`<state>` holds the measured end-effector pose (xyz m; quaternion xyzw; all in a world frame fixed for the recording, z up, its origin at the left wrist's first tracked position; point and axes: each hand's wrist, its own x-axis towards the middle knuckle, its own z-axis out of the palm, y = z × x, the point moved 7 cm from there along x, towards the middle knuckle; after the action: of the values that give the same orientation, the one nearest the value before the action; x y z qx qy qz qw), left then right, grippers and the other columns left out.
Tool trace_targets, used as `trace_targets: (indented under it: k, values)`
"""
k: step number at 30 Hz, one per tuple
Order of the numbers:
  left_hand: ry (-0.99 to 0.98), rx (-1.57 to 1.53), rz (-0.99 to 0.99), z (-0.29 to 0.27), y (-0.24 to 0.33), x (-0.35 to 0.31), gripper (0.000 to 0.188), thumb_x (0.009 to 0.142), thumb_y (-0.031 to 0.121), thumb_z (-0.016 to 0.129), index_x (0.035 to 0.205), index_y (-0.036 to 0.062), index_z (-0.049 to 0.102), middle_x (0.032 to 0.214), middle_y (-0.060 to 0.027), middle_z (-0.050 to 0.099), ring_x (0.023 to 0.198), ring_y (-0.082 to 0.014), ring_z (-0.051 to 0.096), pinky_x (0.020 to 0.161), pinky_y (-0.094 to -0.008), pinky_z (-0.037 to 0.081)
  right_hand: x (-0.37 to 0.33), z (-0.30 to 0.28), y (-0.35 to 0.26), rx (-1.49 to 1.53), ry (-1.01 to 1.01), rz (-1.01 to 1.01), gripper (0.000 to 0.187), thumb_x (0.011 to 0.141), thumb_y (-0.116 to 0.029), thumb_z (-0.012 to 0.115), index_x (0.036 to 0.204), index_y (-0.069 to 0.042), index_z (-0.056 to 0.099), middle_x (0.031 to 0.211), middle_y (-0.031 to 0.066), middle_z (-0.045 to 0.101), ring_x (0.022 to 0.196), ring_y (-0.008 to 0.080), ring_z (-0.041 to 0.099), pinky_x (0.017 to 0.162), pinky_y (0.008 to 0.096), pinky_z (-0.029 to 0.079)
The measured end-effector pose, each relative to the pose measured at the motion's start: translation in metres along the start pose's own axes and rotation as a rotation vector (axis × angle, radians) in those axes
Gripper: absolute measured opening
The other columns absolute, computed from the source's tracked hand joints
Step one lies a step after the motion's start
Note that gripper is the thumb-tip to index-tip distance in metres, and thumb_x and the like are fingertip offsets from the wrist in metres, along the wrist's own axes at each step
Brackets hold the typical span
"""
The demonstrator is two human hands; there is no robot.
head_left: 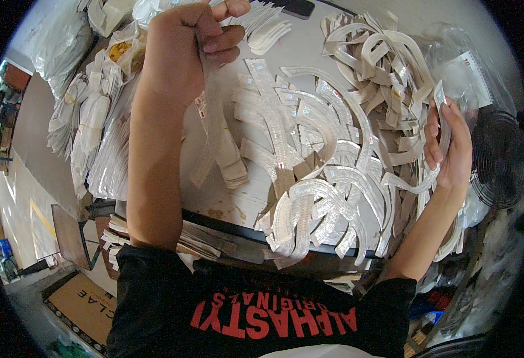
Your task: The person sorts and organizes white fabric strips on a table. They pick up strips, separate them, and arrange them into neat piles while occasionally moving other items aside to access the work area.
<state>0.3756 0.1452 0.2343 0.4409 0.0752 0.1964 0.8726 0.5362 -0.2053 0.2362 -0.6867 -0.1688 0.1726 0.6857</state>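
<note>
My left hand (197, 37) is raised over the far left part of the table, its fingers closed round a sheer greyish fabric strip (213, 113) that hangs down. On the right, my right hand (454, 142) grips a curved pale fabric strip (444, 122) between thumb and fingers; one end points up and the rest curls down towards the table. Between my arms lies a loose heap of curved whitish strips (324, 128), several with small labels. Beside the hanging strip is a small stack of beige strips (233, 164).
A tangled pile of beige strips (387, 65) lies at the back right, near a black fan (500, 158) and clear plastic. Bundled white strips (92, 119) stand along the left. At the far edge are a dark phone (298, 7) and white strips (268, 36). A cardboard box (80, 307) sits lower left.
</note>
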Motion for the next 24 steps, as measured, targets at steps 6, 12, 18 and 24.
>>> trace_targets:
  k: [6, 12, 18, 24]
  values:
    - [0.06, 0.131, 0.04, -0.009, 0.008, -0.001, 0.043, 0.071, 0.001, 0.045, 0.113, 0.0082, 0.052, 0.086, -0.0032, 0.055, 0.054, -0.0104, 0.033, 0.051, -0.0291, 0.027, 0.003, 0.006, 0.008, -0.006, -0.013, 0.039, 0.033, 0.108, -0.029, 0.056, 0.122, 0.0, 0.062, 0.075, 0.0018, 0.057, 0.039, 0.0056, 0.038, 0.033, 0.0231, 0.031]
    - [0.046, 0.186, 0.058, -0.014, 0.01, 0.002, 0.04, 0.072, 0.003, 0.046, 0.111, 0.0081, 0.051, 0.086, -0.0014, 0.053, 0.054, -0.0091, 0.032, 0.052, -0.0264, 0.026, 0.001, 0.018, 0.014, -0.039, -0.037, 0.058, 0.032, 0.107, -0.028, 0.056, 0.12, 0.0, 0.063, 0.075, 0.0017, 0.057, 0.038, 0.0061, 0.039, 0.032, 0.0229, 0.034]
    - [0.07, 0.247, 0.039, -0.02, 0.008, 0.006, 0.039, 0.071, 0.004, 0.049, 0.109, 0.0085, 0.052, 0.085, -0.0002, 0.051, 0.055, -0.0085, 0.03, 0.052, -0.0261, 0.026, 0.0, 0.022, 0.016, -0.069, -0.073, 0.062, 0.034, 0.108, -0.031, 0.057, 0.12, 0.0, 0.062, 0.077, 0.0021, 0.057, 0.038, 0.0067, 0.039, 0.032, 0.0231, 0.035]
    - [0.094, 0.285, 0.052, -0.023, 0.007, 0.01, 0.039, 0.068, 0.002, 0.049, 0.107, 0.0067, 0.053, 0.084, -0.0005, 0.051, 0.055, -0.0089, 0.03, 0.052, -0.0263, 0.025, 0.0, 0.023, 0.016, -0.099, -0.082, 0.057, 0.034, 0.108, -0.034, 0.059, 0.116, -0.001, 0.062, 0.077, 0.0027, 0.057, 0.039, 0.0072, 0.04, 0.033, 0.0239, 0.036]
